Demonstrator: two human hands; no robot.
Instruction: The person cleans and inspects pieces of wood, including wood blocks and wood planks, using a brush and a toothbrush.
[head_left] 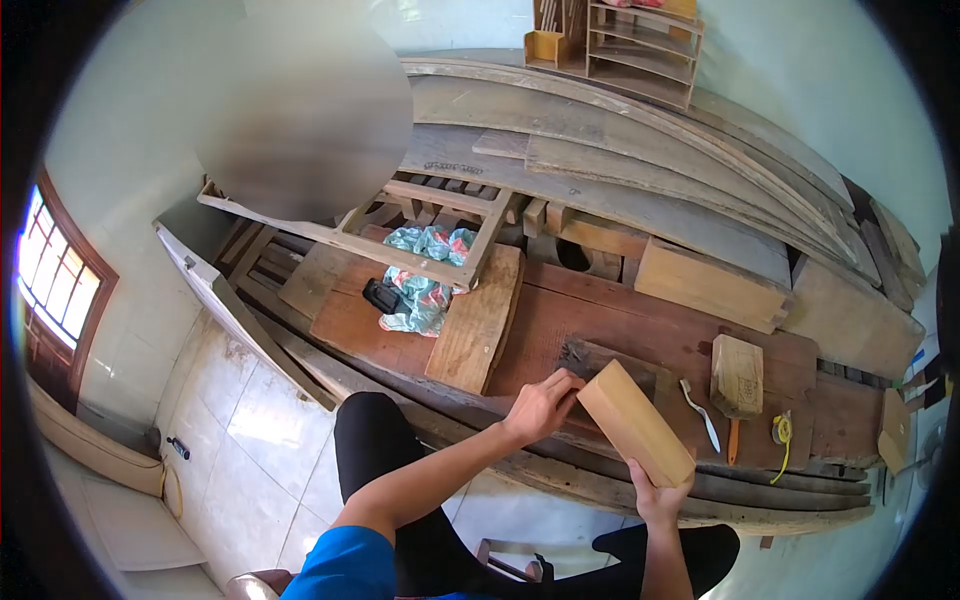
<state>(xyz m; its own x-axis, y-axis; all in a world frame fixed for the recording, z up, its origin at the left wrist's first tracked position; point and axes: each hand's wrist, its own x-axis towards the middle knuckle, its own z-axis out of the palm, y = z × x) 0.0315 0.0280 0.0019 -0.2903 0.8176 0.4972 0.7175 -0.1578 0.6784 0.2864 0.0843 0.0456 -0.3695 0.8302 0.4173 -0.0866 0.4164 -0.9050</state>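
Observation:
A smooth, light wooden block (636, 420) is held tilted above the reddish-brown plank. My right hand (660, 492) grips its lower end, thumb along the near side. At the block's upper left end is my left hand (543, 405), its fingers bent and pressed together against or right beside the edge; whatever they may hold is hidden. Behind the block lies a dark, flat piece of wood (630, 372). To the right are a white toothbrush (700, 415), a worn block with markings (737, 375), an orange handle (733, 440) and a yellow tape measure (781, 430).
A wooden frame (400, 258) and a patterned cloth (420, 310) lie to the left, with a black object (381, 295) beside the cloth. Long boards (640, 150) are stacked behind, below a small shelf (642, 50). A large box-like beam (712, 284) borders the plank.

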